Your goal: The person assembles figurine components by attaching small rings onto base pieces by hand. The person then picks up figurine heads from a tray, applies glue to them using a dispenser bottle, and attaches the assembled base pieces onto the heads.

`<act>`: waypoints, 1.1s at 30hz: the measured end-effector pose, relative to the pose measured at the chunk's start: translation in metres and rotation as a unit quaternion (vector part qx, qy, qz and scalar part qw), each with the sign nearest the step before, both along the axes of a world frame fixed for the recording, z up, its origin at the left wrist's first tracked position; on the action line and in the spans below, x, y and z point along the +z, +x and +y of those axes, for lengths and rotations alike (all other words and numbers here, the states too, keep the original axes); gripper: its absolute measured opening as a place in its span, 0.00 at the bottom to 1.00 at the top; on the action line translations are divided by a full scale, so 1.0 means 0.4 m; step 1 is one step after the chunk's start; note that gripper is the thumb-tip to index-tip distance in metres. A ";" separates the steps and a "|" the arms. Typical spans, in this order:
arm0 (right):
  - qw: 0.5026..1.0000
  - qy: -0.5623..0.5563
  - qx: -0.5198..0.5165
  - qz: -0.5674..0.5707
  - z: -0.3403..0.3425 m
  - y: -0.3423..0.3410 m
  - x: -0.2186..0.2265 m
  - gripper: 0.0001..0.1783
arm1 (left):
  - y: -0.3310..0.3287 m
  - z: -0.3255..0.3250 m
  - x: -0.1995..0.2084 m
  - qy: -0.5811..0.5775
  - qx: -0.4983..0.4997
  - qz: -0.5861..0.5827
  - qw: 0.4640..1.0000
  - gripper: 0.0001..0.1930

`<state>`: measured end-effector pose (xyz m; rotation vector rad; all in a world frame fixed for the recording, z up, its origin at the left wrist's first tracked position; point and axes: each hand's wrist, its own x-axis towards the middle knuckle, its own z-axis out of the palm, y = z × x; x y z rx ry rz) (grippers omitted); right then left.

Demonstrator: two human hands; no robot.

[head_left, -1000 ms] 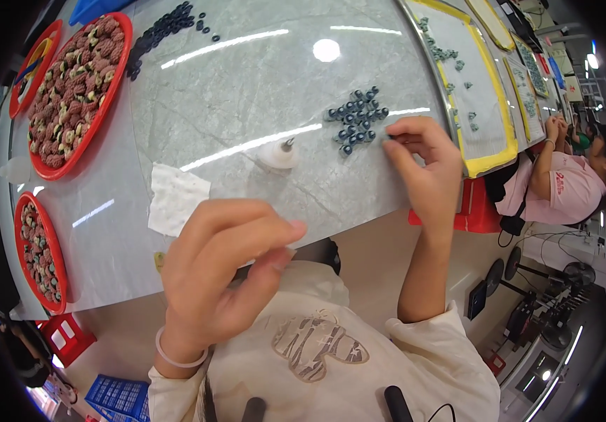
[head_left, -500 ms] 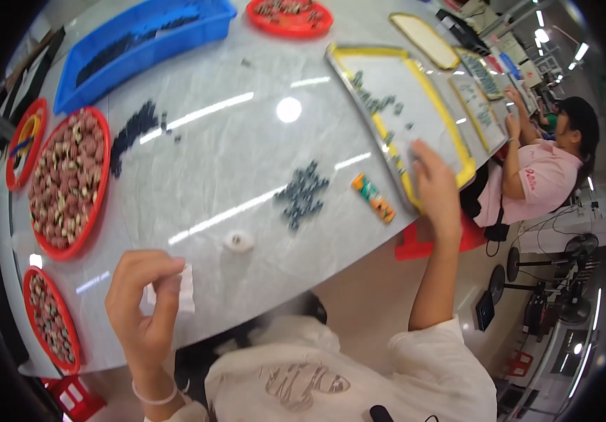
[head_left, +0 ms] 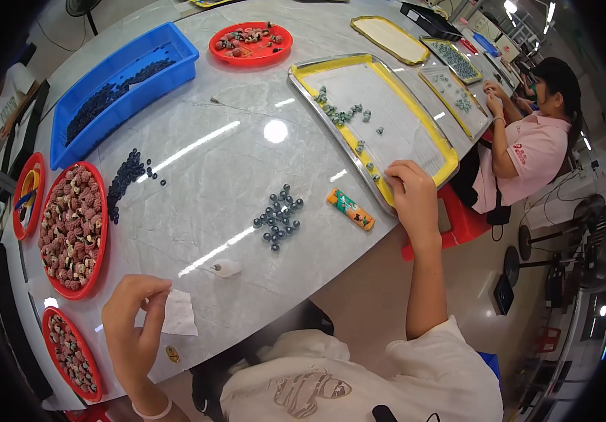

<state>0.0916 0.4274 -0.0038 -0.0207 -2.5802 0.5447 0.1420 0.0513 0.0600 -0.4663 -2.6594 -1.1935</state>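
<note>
My right hand [head_left: 411, 197] rests on the near corner of a yellow-rimmed metal tray [head_left: 435, 174] that holds several small grey-green beads [head_left: 341, 112]. My left hand [head_left: 132, 316] hovers with bent fingers at the table's near edge, beside a white paper square [head_left: 178, 313]; whether it pinches anything I cannot tell. Between the hands lie a cluster of dark round beads [head_left: 279, 218], a small white spool-like piece [head_left: 225, 268] and an orange-and-green wrapped packet [head_left: 350, 209].
Red round trays of reddish-brown pieces [head_left: 72, 228] sit at the left edge, another red tray [head_left: 250, 42] at the back. A blue bin [head_left: 116, 88] holds dark beads; more dark beads [head_left: 125, 179] lie loose. A person in a pink shirt [head_left: 531, 151] works at further trays on the right.
The view has swung so more of the table shows. My right hand left the dark bead cluster and went right to the yellow tray's corner. My left hand dropped toward the paper square.
</note>
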 end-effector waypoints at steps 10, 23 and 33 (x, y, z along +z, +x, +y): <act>0.995 -0.075 0.040 -0.053 -0.036 -0.009 0.006 0.07 | 0.036 -0.019 0.006 0.011 0.043 -0.004 0.999 0.05; 0.994 -0.100 0.045 0.024 -0.061 0.033 0.057 0.06 | -0.273 -0.071 -0.056 -0.022 0.011 -0.023 0.999 0.08; 0.956 -0.290 0.048 0.010 -0.005 0.102 0.029 0.06 | -0.311 -0.022 -0.151 -0.306 0.050 0.149 0.939 0.03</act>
